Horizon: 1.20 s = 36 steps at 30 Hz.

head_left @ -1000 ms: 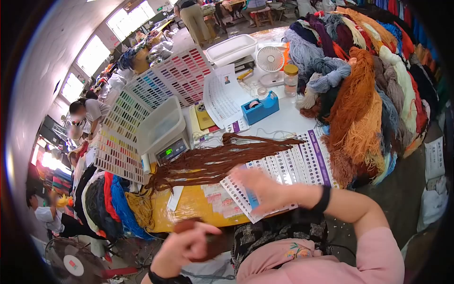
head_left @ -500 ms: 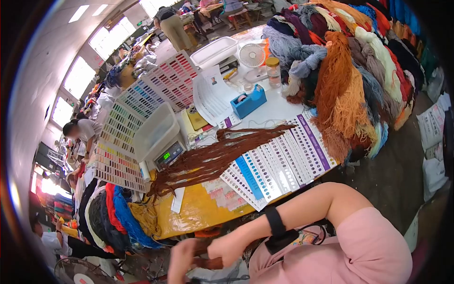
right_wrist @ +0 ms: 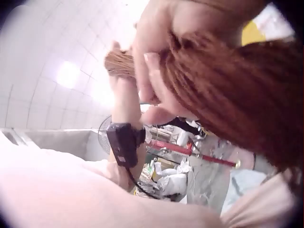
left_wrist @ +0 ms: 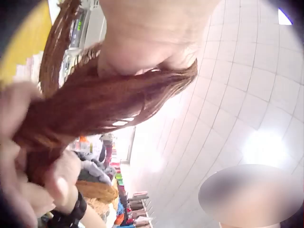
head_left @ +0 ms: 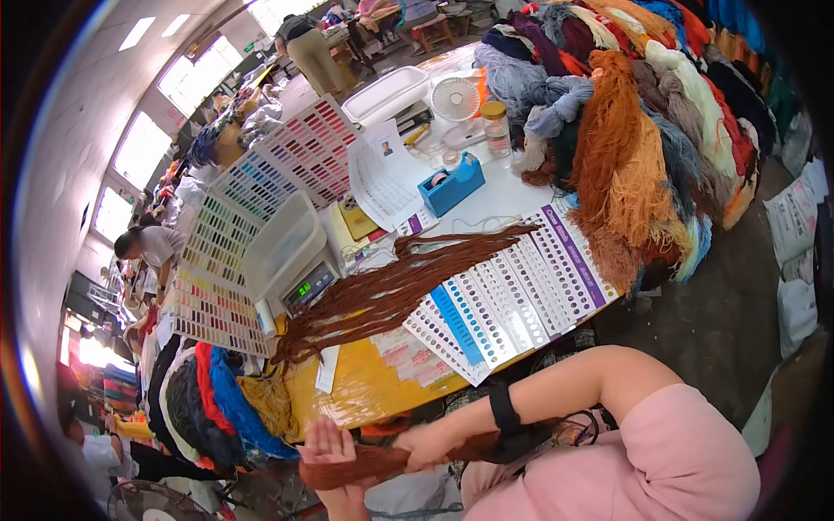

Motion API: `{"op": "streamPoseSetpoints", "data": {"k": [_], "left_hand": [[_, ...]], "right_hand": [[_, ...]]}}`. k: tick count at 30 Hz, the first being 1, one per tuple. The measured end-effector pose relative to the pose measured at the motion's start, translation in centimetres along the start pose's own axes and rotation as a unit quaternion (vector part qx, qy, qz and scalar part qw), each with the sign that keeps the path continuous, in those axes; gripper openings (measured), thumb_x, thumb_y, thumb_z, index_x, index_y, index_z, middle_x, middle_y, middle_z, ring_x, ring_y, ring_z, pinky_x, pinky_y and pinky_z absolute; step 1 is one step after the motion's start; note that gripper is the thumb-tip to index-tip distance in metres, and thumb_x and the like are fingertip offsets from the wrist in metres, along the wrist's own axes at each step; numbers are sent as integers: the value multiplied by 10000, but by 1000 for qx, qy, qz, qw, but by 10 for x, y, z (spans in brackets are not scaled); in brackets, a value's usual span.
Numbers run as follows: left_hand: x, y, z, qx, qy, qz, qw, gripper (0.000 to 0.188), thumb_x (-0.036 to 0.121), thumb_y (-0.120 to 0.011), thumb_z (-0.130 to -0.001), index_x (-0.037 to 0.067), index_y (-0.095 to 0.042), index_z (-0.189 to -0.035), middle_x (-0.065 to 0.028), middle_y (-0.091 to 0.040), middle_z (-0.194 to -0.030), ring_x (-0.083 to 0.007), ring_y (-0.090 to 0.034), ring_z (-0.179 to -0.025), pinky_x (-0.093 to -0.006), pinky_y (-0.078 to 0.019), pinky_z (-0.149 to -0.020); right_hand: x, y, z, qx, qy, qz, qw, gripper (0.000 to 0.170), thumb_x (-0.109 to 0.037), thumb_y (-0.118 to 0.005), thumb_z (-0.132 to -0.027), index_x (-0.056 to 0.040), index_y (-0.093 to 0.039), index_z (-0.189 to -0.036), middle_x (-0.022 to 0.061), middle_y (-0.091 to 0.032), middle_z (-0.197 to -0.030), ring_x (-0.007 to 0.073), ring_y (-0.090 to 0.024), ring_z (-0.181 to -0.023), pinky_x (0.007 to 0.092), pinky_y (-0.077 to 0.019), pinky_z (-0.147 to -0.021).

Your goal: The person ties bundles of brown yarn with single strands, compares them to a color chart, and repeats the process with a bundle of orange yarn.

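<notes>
A skein of reddish-brown yarn (head_left: 347, 471) is stretched sideways below the table's front edge. One end of it loops over my left hand (head_left: 328, 445), whose fingers stand straight and spread above the strands. My right hand (head_left: 426, 445) grips the skein further along, its fingers curled round the bundle in the right wrist view. The rest of the yarn trails past the right wrist, partly hidden behind the forearm. On the table lies another long bunch of brown yarn (head_left: 391, 291), overlapping the shade cards (head_left: 499, 313) with their rows of small coloured dots.
A white plastic bin (head_left: 285, 239) sits on a digital scale (head_left: 311, 286) before a folding colour chart (head_left: 230, 230). Behind are a blue tape dispenser (head_left: 452, 184), a jar (head_left: 495, 130) and a small fan (head_left: 456, 98). Heaped yarn skeins (head_left: 643, 148) cover the table's right end.
My right hand has come from above the shade cards down to the left hand and taken hold of the brown skein. The skein, bunched at the left hand before, now stretches out between the hands.
</notes>
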State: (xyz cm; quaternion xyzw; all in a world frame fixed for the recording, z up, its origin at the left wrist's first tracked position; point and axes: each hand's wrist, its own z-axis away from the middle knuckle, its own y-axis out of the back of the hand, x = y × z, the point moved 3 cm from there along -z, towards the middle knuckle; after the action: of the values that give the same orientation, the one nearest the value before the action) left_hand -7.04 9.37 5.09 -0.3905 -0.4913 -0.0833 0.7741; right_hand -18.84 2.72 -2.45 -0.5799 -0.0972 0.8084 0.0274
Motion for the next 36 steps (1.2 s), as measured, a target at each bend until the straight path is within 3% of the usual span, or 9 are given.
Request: {"op": "streamPoseSetpoints", "data": {"k": [1, 7, 13, 17, 18, 19, 21, 25, 36], "left_hand": [[-17, 21, -2, -48, 120, 29, 991, 595, 487, -312, -846, -4, -367, -1177, -133, -449, -1153, -224, -448, -1023, -369, -365, -866], [-102, 70, 39, -76, 434, 207, 874, 597, 476, -353, -824, -7, -372, -1174, -138, -430, -1190, -267, -438, -1057, -409, -343, -894], [-36, 81, 32, -123, 152, -45, 980, 393, 244, -488, -795, -32, -434, -1070, -36, -560, -897, -207, -513, -918, -376, -389, -830], [26, 21, 64, -398, -158, -610, 667, 265, 54, -599, -707, 13, -504, -951, -23, -524, -822, -139, -516, -801, -304, -422, -730], [43, 61, 61, -282, -68, -510, 810, 285, 25, -590, -706, 20, -489, -973, -28, -529, -812, -121, -514, -788, -277, -423, -705], [57, 107, 68, -157, 14, -380, 912, 311, -4, -581, -705, 26, -474, -995, -33, -535, -801, -102, -512, -774, -250, -424, -679], [77, 129, 93, -129, 143, -334, 923, 381, -42, -558, -707, 28, -424, -1057, -39, -543, -802, -86, -517, -744, -219, -427, -658], [99, 142, 125, -4, 103, -297, 949, 353, -29, -530, -733, -11, -433, -1071, -55, -565, -845, -86, -531, -750, -212, -436, -655], [101, 326, 127, 403, 88, -753, 512, 202, 153, -528, -713, 16, -566, -858, -185, -579, -839, -331, -561, -804, -386, -446, -683]], "right_hand": [[-4, 15, -1, 191, 272, 328, 884, 117, -145, -522, -712, -83, -532, -810, 127, -558, -605, 275, -551, -511, 365, -419, -432], [-5, -29, 22, -58, 271, 568, 775, 99, -117, -486, -684, -74, -487, -772, 124, -537, -602, 334, -552, -590, 437, -405, -483], [-23, 9, 44, 32, 139, 420, 896, 427, -106, -470, -728, -103, -331, -1132, 209, -540, -656, 379, -539, -618, 459, -414, -534], [-2, 25, 36, -1, 171, 403, 899, 416, -114, -481, -725, -88, -393, -1131, 205, -567, -766, 375, -542, -725, 424, -421, -629], [-5, 26, 33, -12, 192, 378, 906, 334, -64, -496, -695, -57, -484, -1029, 199, -568, -793, 354, -549, -740, 391, -431, -642], [-19, 36, 44, 44, -153, 133, 978, 306, -14, -500, -670, -40, -517, -974, 184, -566, -819, 329, -548, -760, 351, -438, -662], [3, 56, 37, 29, 110, 413, 903, 346, 16, -509, -664, -37, -505, -1005, 159, -571, -804, 309, -549, -746, 325, -444, -668], [-1, 26, 18, -55, 77, 391, 916, 375, -39, -572, -678, -35, -490, -1044, 152, -556, -875, 290, -534, -808, 308, -429, -705], [6, 54, 22, 58, 19, 302, 951, 375, -20, -589, -694, -45, -474, -1050, 74, -444, -1038, 163, -472, -873, 257, -397, -706]]}}
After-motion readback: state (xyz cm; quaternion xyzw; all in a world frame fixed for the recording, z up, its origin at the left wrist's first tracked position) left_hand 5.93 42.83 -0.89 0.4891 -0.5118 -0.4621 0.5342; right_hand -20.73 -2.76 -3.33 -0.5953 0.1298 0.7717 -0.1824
